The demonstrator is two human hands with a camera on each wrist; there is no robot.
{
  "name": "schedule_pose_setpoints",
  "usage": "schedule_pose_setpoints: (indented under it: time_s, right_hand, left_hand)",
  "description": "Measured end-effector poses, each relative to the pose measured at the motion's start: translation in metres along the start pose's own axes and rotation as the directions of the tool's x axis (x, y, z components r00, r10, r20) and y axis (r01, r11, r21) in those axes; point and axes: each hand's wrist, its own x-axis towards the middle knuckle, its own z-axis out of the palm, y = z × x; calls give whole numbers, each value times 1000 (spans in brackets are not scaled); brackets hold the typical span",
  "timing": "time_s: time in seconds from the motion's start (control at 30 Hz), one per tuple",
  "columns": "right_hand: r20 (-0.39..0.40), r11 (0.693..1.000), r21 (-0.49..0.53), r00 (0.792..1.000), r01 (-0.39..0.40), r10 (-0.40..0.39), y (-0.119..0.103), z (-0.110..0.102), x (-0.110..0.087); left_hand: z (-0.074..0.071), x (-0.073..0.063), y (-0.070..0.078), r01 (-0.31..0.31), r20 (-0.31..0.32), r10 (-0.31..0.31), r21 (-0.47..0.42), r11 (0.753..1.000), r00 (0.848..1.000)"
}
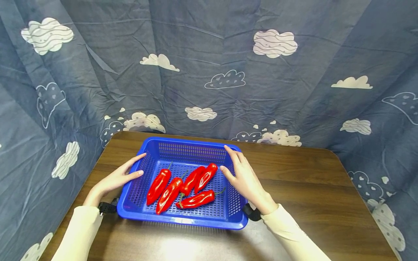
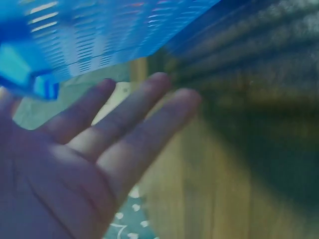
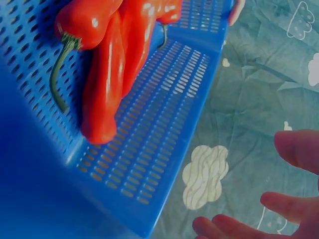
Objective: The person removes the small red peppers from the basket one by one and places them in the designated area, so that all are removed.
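Note:
A blue plastic basket (image 1: 183, 220) with slotted walls holds several long red peppers (image 1: 169, 195) with green stems, lying loosely in its middle. My left hand (image 1: 118, 177) is at the left rim, thumb and forefinger reaching over it. The left wrist view shows the other fingers (image 2: 139, 149) stretched out below the basket wall (image 2: 109, 37). Over the right rim my right hand (image 1: 246, 179) spreads its thumb and fingers. In the right wrist view its fingers (image 3: 286, 206) appear apart from the basket wall (image 3: 144, 169). Contact with the rim is hard to judge on either side.
The basket is over a brown wooden table (image 1: 294, 188) with rounded far corners. Behind and beside it hangs a blue-grey cloth (image 1: 202, 36) printed with clouds. Black wrist devices (image 1: 107, 207) sit close to both sides of the basket.

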Motion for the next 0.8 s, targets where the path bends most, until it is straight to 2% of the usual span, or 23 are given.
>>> schedule_pose_setpoints:
  time_s: [0.2,0.67,0.8]
  right_hand:
    - [20,999,28,999,-29,28,-3,7,3]
    - [70,992,66,993,-105,100,-5,24,8]
    - [78,991,78,992,-105,99,-3,27,11]
  left_hand:
    - [6,5,-7,-18,-43,16,-45,999,999]
    - [11,10,-12,-16,-64,3,-203,979,998]
    - [12,10,-13,-20,-62,6,-230,973,998]
